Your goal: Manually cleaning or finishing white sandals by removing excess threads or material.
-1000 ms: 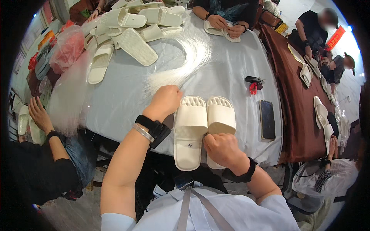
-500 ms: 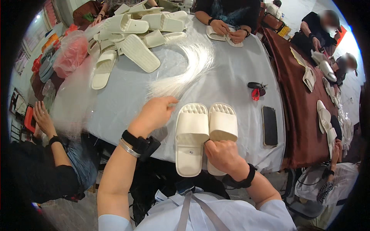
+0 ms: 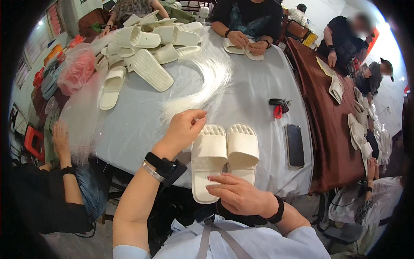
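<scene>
Two cream slippers lie side by side at the table's front edge, toes pointing away from me: a left slipper (image 3: 208, 149) and a right slipper (image 3: 242, 151). My left hand (image 3: 186, 128) hovers by the toe of the left slipper, its fingers curled in toward the thumb; whatever might be between them is too small to see. Over the heel ends, my right hand (image 3: 241, 195) reaches from the right with its fingers stretched out, hiding part of both insoles. Just beyond my left hand lies a bundle of shiny white strands (image 3: 215, 82).
A heap of cream slippers (image 3: 140, 38) covers the back left. To the right are a dark phone (image 3: 295, 146) and keys with a red tag (image 3: 279, 107). Across the table, another person's hands work on a slipper (image 3: 233, 46). A brown-covered table (image 3: 327, 151) stands at right.
My right hand has let go of the right slipper's inner edge and moved left over the heels, fingers now extended. My left hand's fingers have curled in more.
</scene>
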`<state>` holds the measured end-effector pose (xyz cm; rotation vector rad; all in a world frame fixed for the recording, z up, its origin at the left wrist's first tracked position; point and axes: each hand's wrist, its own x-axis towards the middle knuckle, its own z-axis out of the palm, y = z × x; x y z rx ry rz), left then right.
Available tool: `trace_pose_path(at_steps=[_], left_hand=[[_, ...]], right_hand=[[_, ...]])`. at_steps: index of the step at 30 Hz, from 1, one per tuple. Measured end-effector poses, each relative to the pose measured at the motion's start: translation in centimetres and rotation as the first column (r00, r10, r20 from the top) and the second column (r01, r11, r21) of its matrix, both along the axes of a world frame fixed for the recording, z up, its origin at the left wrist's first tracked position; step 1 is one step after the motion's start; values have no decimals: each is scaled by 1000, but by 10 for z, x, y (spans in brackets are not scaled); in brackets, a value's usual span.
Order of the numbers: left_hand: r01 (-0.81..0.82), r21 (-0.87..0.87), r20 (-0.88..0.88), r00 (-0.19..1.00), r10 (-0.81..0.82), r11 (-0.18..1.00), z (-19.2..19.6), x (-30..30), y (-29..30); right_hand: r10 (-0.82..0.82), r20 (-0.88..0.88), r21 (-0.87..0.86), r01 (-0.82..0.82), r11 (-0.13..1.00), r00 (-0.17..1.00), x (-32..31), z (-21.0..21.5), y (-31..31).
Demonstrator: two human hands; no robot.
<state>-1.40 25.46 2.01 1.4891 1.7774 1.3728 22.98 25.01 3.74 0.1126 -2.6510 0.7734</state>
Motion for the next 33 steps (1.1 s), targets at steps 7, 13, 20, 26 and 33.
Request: trace_pose_path(at_steps=[7, 13, 20, 26, 33], left_hand=[[75, 43, 64, 995, -77, 996, 12, 44, 14], [269, -148, 19, 963, -269, 952, 5, 55, 29], [425, -181, -29, 899, -437, 887, -6, 56, 49], [370, -362, 81, 927, -366, 856, -9, 45, 35], [90, -255, 26, 996, -86, 963, -24, 28, 14]], right_hand=[[-68, -31, 92, 70, 993, 997, 5, -21, 8], [-173, -56, 69, 176, 982, 983, 8, -23, 7], [-283, -259, -23, 287, 958, 923, 10, -15, 9], [-370, -416, -158, 334, 929, 831, 7, -17, 17], [-616, -370, -260, 559, 787, 695, 12, -17, 35]])
